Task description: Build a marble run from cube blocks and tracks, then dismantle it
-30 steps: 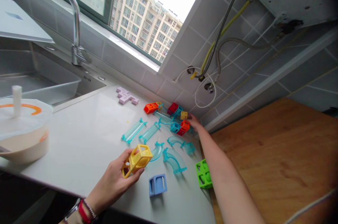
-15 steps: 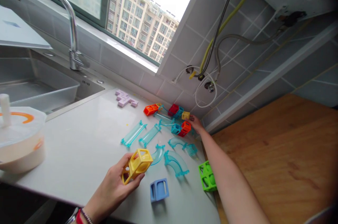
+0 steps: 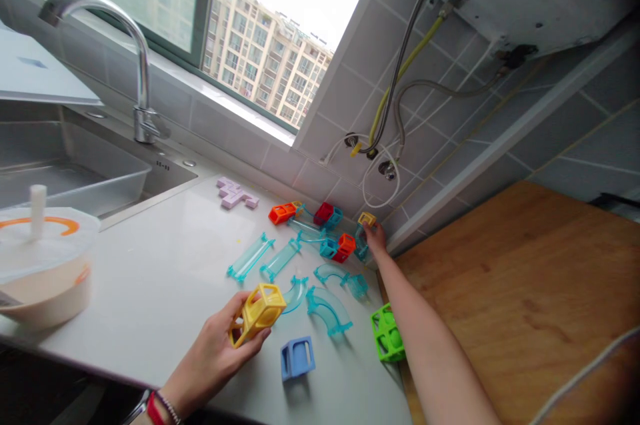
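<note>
My left hand (image 3: 225,338), closed, grips a pair of joined yellow cube-frame blocks (image 3: 265,307) above the front of the counter. At the back right, my right hand (image 3: 376,237) has its fingers closed on a small yellow cube block (image 3: 367,218). Below that block stands a clear teal piece (image 3: 361,243), partly behind the hand. To its left are red-orange (image 3: 346,244), teal (image 3: 329,249) and dark red (image 3: 324,213) cube blocks among clear teal track pieces. A blue cube block (image 3: 297,358) sits near my left hand, beside a curved teal track (image 3: 329,310).
Straight teal tracks (image 3: 251,257) and lilac pieces (image 3: 235,194) lie on the white counter (image 3: 165,278). Green blocks (image 3: 387,333) are by my right forearm. A sink (image 3: 165,178) with a faucet (image 3: 143,65) and a round lidded container (image 3: 47,271) are left. A wooden panel (image 3: 525,291) stands right.
My right hand has moved right with the small yellow cube block, away from the dark red and teal blocks. My left hand keeps its hold on the yellow blocks. The view has shifted slightly.
</note>
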The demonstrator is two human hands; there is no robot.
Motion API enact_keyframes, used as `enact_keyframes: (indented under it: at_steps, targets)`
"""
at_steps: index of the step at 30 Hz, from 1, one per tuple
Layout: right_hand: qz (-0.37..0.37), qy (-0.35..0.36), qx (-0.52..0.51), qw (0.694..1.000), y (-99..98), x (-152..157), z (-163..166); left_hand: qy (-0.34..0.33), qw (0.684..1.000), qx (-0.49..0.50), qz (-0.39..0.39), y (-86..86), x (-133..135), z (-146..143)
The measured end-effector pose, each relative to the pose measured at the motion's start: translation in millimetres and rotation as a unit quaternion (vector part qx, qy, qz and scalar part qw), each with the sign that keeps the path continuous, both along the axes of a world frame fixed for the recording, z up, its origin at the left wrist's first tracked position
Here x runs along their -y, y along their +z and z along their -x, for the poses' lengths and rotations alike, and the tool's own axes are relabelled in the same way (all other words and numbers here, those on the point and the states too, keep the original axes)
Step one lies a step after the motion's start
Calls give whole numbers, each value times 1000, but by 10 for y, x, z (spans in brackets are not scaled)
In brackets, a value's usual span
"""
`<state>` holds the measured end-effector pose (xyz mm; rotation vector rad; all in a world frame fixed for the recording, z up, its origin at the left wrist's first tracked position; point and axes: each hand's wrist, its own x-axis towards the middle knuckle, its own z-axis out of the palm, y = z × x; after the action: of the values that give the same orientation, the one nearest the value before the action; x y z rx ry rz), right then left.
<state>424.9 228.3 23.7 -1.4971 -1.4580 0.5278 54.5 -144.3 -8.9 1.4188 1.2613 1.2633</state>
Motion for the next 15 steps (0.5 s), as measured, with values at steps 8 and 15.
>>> enact_keyframes:
  at_steps: [8,15]
  targets:
    - [15,-34,63,997,8,247,-19,-19,1000,-1,-1,37,1,13]
    - [6,-80,47,996,74,340,-43,3,1000,17,-13,27,2,0]
